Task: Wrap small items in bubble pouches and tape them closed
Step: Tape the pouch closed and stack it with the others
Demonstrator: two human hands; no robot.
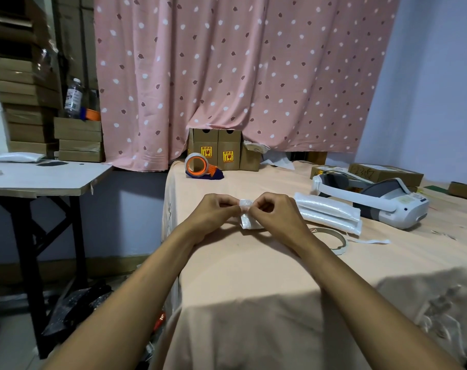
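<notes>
While fingers curl | left hand (213, 209), right hand (273, 212) pinch bubble pouch (246, 218) between them

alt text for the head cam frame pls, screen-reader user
Two bare hands, left hand and right hand, pinch a small bubble pouch between them over a peach tablecloth. A stack of pouches, a thin tape roll and a white headset lie to the right; an orange tape dispenser sits behind, before a pink curtain.

Both forearms extended forward, left hand (213, 212) and right hand (273, 213) close together, fingers curled (pinching grip).
</notes>
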